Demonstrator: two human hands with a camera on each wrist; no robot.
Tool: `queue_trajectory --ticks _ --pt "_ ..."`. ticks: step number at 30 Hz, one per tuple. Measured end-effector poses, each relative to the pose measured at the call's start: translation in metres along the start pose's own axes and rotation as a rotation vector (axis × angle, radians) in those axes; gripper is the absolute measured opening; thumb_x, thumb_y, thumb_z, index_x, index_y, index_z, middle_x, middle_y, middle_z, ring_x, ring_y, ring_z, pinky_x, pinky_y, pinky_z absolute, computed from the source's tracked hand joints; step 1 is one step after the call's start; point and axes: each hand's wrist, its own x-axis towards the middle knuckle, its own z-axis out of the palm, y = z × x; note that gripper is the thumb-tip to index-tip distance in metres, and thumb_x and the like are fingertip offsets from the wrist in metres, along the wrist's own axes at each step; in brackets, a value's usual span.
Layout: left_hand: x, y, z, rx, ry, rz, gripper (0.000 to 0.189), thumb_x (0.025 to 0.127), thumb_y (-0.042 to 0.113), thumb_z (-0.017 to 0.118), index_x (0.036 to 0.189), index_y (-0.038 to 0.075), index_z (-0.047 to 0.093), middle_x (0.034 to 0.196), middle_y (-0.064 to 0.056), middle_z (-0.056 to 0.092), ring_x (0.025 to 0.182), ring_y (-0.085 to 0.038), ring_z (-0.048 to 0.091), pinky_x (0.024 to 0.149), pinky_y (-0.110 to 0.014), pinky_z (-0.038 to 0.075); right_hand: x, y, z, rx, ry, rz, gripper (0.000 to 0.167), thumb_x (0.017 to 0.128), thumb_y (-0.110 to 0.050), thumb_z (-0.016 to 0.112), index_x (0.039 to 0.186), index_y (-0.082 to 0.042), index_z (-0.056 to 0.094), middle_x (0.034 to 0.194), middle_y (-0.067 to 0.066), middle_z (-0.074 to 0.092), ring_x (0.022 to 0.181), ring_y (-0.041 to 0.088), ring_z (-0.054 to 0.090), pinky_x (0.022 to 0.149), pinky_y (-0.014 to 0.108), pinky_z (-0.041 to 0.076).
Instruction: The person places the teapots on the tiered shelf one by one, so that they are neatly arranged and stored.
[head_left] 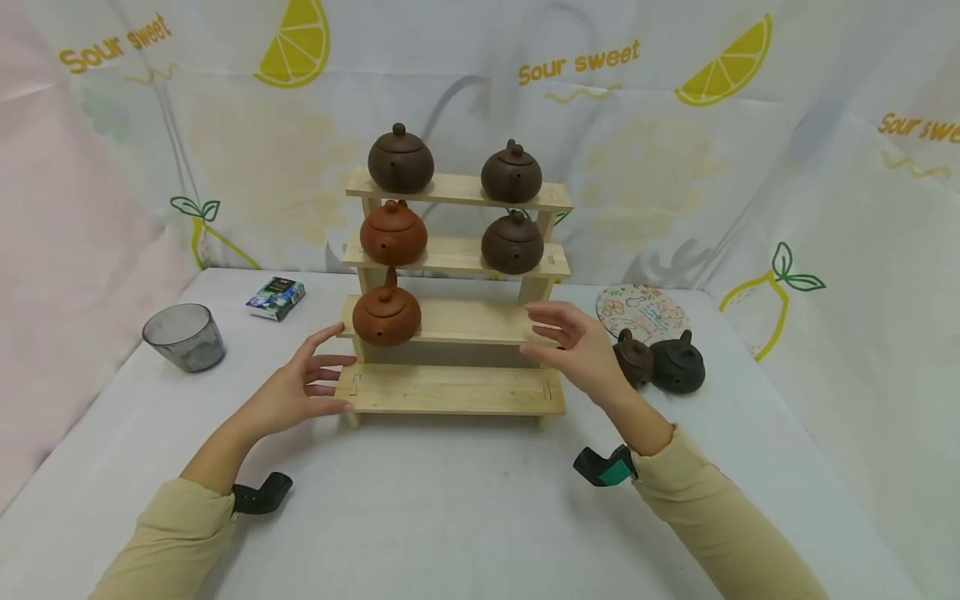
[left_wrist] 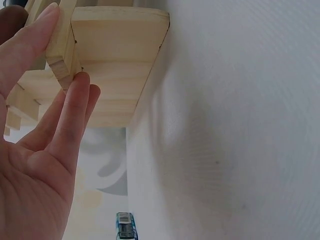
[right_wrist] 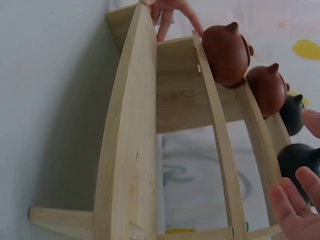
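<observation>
A pale wooden tiered rack (head_left: pixel 450 390) stands on the white table. Against its left end, my left hand (head_left: pixel 288 396) has spread fingers touching the board ends; its thumb (left_wrist: pixel 35 37) and fingertips lie either side of one board's corner. My right hand (head_left: pixel 577 346) is held beside the rack's right end with nothing between its loosely bent fingers, covering part of a tier. Reddish-brown teapots (head_left: pixel 387 317) (head_left: pixel 393 235) sit at the left of the two middle tiers. Dark brown teapots stand on the top tier (head_left: pixel 401 162) (head_left: pixel 512 175) and the tier below (head_left: pixel 512 244).
Right of the rack, a brown teapot (head_left: pixel 633 360) and a black teapot (head_left: pixel 678 365) sit by a round floral-patterned disc (head_left: pixel 642 312). A grey see-through cup (head_left: pixel 185 337) and small colourful box (head_left: pixel 276 298) stand at left. A lemon-print cloth (head_left: pixel 465 83) hangs behind.
</observation>
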Motion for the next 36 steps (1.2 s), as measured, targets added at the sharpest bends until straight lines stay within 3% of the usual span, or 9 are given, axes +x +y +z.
queue_trajectory --ticks 6,9,21,29,36 --pt "-0.001 -0.001 0.000 0.003 0.001 -0.015 0.107 0.070 0.011 0.082 0.149 0.027 0.011 0.130 -0.024 0.048 0.106 -0.035 0.056 0.084 -0.029 0.051 -0.013 0.005 -0.019 -0.054 0.064 0.044 0.048 0.079 0.007 0.069 0.123 0.011 0.050 0.126 0.027 0.048 0.114 0.036 0.050 0.093 0.040 0.045" --pt "-0.001 -0.002 0.000 0.001 0.001 -0.017 0.107 0.070 0.012 0.082 0.149 0.028 0.011 0.130 -0.024 0.048 0.106 -0.035 0.057 0.084 -0.030 0.051 -0.021 0.007 -0.029 -0.071 0.107 0.063 0.047 0.079 0.006 0.070 0.122 0.009 0.051 0.126 0.026 0.049 0.113 0.034 0.051 0.091 0.033 0.047" --pt "-0.003 -0.002 -0.001 0.011 0.000 -0.006 0.107 0.070 0.010 0.082 0.149 0.026 0.011 0.129 -0.025 0.048 0.105 -0.037 0.057 0.084 -0.031 0.051 -0.048 0.016 -0.066 -0.123 0.255 0.136 0.043 0.081 0.000 0.071 0.121 0.001 0.056 0.113 -0.007 0.059 0.101 0.006 0.059 0.082 0.020 0.049" --pt "-0.001 0.001 0.000 0.018 -0.001 -0.004 0.107 0.070 0.011 0.082 0.149 0.026 0.011 0.130 -0.024 0.049 0.106 -0.035 0.056 0.084 -0.029 0.051 -0.066 0.022 -0.093 -0.134 0.324 0.112 0.036 0.081 0.001 0.070 0.115 -0.011 0.063 0.112 -0.010 0.059 0.100 0.006 0.059 0.080 0.017 0.049" --pt "0.000 0.000 0.000 0.028 0.000 -0.018 0.106 0.071 0.015 0.082 0.148 0.029 0.012 0.130 -0.022 0.049 0.107 -0.035 0.056 0.085 -0.030 0.050 -0.082 0.029 -0.115 -0.171 0.404 0.176 0.035 0.081 -0.001 0.071 0.112 -0.016 0.064 0.108 -0.014 0.060 0.095 0.000 0.059 0.077 0.013 0.048"
